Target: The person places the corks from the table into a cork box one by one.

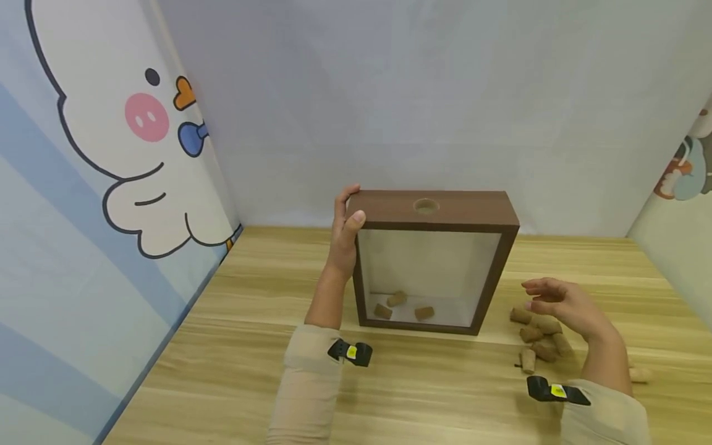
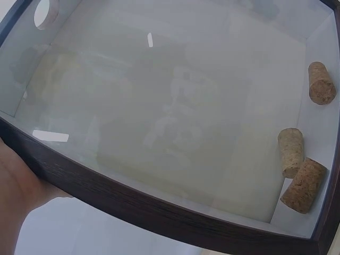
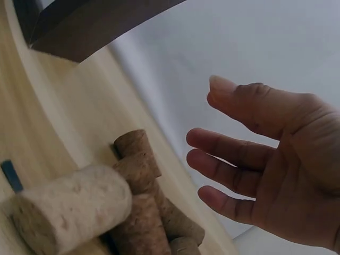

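A brown wooden shadow box point(image 1: 467, 209) with a clear front stands upright on the table, a round hole point(image 1: 426, 206) in its top. Three wine corks point(image 1: 424, 313) lie on its floor; the left wrist view shows these corks point(image 2: 303, 186) through the pane. My left hand point(image 1: 343, 238) grips the box's upper left corner, thumb at the front top edge and fingers behind. To the right, my right hand point(image 1: 573, 309) hovers over a loose pile of wine corks point(image 1: 545, 349). Its fingers point(image 3: 228, 172) and thumb are spread apart, with nothing between them.
A single cork point(image 1: 639, 374) lies right of the right wrist. A small dark bit point(image 1: 518, 365) sits beside the pile. Behind the wooden table point(image 1: 250, 371) hangs a pale cloth backdrop point(image 1: 473, 93), with a cartoon-print wall point(image 1: 111, 185) on the left.
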A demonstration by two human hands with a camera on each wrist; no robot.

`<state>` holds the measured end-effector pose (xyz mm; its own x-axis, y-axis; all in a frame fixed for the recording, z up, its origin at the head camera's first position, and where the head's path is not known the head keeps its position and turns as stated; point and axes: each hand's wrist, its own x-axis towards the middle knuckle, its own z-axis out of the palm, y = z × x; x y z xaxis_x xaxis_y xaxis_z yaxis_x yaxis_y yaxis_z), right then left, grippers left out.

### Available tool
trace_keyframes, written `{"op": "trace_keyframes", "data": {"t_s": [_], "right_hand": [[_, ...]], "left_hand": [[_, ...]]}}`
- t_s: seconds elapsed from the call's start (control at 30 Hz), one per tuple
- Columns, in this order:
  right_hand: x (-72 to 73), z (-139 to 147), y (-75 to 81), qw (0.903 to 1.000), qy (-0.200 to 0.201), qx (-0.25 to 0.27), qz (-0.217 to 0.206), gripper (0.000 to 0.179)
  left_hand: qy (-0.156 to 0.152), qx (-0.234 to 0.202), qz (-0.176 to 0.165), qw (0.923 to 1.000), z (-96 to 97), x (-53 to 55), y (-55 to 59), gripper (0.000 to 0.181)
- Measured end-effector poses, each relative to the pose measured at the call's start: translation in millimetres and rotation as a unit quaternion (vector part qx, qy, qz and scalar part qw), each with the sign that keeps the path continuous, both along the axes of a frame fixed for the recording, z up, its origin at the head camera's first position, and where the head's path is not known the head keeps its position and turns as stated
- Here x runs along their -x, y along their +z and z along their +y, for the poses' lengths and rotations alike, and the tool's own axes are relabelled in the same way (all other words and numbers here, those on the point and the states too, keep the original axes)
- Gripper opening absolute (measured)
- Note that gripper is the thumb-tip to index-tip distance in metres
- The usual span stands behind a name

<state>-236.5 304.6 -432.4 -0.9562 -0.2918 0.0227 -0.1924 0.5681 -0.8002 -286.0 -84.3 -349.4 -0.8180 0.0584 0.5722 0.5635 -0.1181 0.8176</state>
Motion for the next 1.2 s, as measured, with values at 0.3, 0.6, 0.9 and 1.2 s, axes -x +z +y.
{"op": "trace_keyframes", "data": {"t_s": [0.3, 0.6, 0.9, 1.2], "right_hand": [[21.6, 9, -21.8, 0.9964, 0.065, -0.029, -0.046, 0.039], [26.6, 3, -26.1, 0.9917, 0.088, -0.044, -0.083, 0.028], [4.6, 1, -5.5, 0.9976, 0.049, -0.027, -0.042, 0.037], [-19.0, -16, 28.2, 0.9988, 0.012, -0.040, 0.025, 0.036]], "left_hand": [[0.006, 0.004, 0.005, 1.0000, 1.4, -2.6, 1.4, 0.097], [0.012, 0.004, 0.001, 0.9999, -0.3, -3.5, 1.9, 0.095], [0.013, 0.005, -0.001, 0.9999, 0.7, -4.1, 1.1, 0.093], [0.015, 0.006, -0.002, 0.9999, 0.2, -3.9, 0.5, 0.093]]}}
